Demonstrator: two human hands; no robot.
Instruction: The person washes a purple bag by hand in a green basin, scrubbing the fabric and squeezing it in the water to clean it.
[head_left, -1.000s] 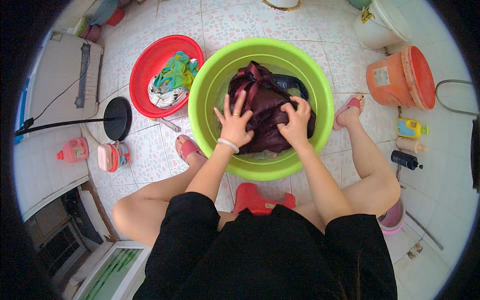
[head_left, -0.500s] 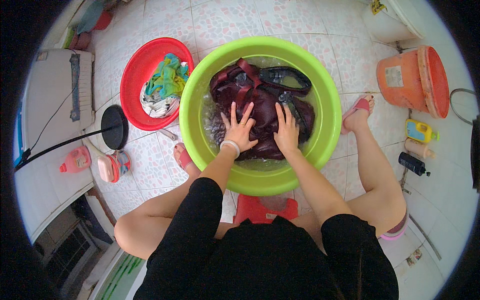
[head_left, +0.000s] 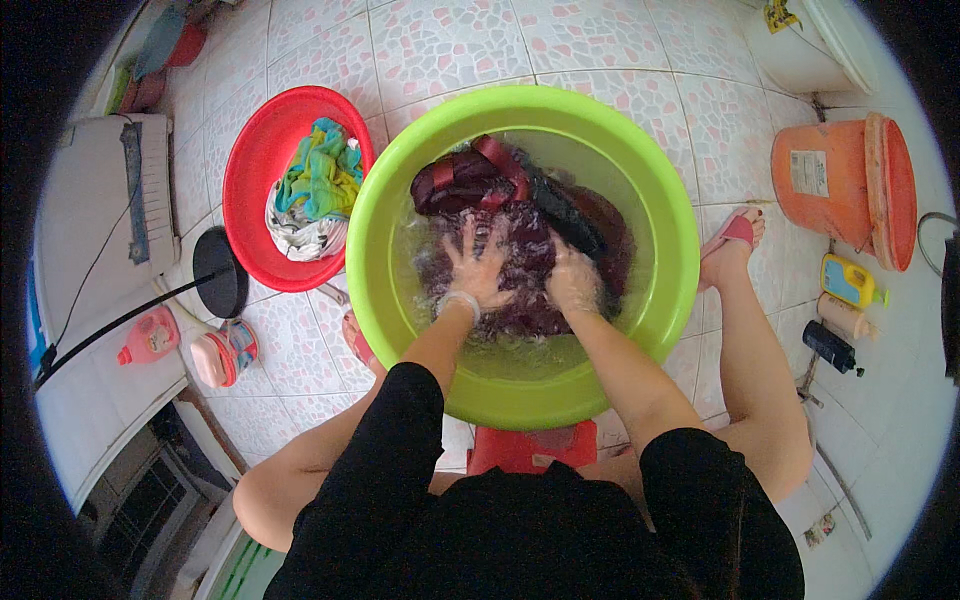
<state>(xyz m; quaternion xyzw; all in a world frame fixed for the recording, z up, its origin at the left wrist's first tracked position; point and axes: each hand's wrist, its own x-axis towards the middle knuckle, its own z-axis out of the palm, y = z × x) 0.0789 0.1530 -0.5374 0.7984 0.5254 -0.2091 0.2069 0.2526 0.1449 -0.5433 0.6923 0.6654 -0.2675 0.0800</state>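
Note:
A soft, dark maroon item [head_left: 520, 265] with wide straps, bag-like in look, lies in the water of a large lime-green basin [head_left: 672, 250] between my legs. My left hand [head_left: 478, 268] is under the water with its fingers spread flat, pressing on the maroon cloth. A pale bangle [head_left: 459, 301] circles that wrist. Just to the right, my right hand [head_left: 573, 280] pushes down on the same cloth beside a black strap [head_left: 568, 212]. Its fingers look stretched out, though ripples blur them. Neither hand grasps a fold that I can see.
At the left stands a red basin [head_left: 240, 190] with a green-blue cloth [head_left: 320, 175] and white fabric. An orange bucket [head_left: 830, 178] and several bottles, one of them yellow [head_left: 848, 281], line the right wall. Below the green basin is a red stool [head_left: 530, 448].
Both hands have sunk from the cloth's surface into the water, pushing the maroon item down. Water now covers its middle. The view has shifted slightly, so the basin sits lower in the picture.

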